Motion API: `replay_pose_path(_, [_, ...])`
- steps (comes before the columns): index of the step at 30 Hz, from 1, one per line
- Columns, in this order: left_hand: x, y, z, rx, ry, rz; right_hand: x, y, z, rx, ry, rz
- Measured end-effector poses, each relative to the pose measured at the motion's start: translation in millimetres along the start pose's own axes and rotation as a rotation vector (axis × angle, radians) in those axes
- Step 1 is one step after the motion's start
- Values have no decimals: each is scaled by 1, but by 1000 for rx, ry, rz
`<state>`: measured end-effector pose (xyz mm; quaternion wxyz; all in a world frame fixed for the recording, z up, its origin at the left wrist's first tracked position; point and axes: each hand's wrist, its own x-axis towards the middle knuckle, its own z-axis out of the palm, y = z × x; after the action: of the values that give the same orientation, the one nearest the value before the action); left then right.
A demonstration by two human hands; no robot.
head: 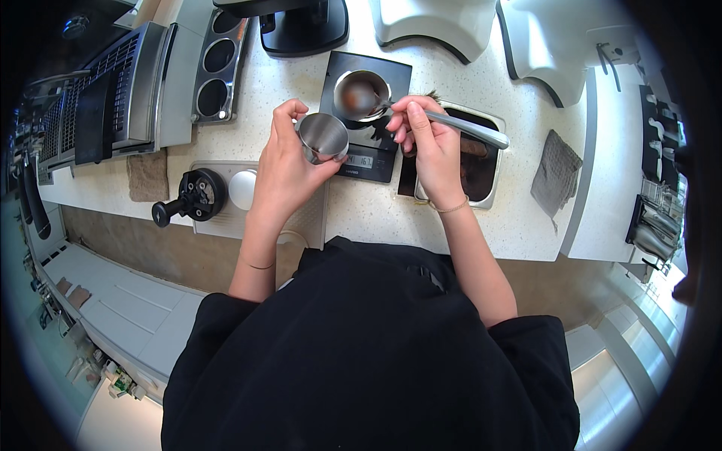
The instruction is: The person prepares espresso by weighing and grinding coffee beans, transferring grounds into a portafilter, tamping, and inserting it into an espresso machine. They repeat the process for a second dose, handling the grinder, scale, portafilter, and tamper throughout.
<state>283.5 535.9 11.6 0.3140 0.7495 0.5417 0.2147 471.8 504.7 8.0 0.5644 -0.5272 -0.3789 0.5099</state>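
Observation:
My left hand (287,158) grips a stainless steel cup (324,135), its mouth tilted up; a little dark residue shows inside. Pinched in my right hand (426,141) is a metal spoon (474,131). The spoon's far end reaches into a second metal cup (361,72), whose brown contents look blurred. That cup stands on a black Hario scale (369,172) with a lit display. The held steel cup is just left of the scale, over its near-left edge. Below my right forearm and hand lies a rectangular steel container (500,163) with a dark interior.
An espresso machine (144,90) stands left, beside a rack with round holes (217,73). Nearer are a brown cloth (148,177), a black round handled tool (200,194) and a grey tray (307,197). White appliances (434,25) line the back. A grey cloth (557,169) lies right.

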Motion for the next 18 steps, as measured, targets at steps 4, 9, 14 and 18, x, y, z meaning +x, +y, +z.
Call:
replay_pose_path(4, [-1, 2, -1, 0, 1, -5, -1, -2, -2, 1, 9, -1])
replay_pose_path(9, [-2, 5, -1, -3, 2, -6, -2, -2, -5, 1, 18, -3])
replay_pose_path(14, [-3, 5, 0, -3, -1, -11, -3, -3, -5, 10, 33, -15])
replay_pose_path(18, [-5, 6, -1, -23, 4, -19, -12, -10, -1, 51, 19, -76])
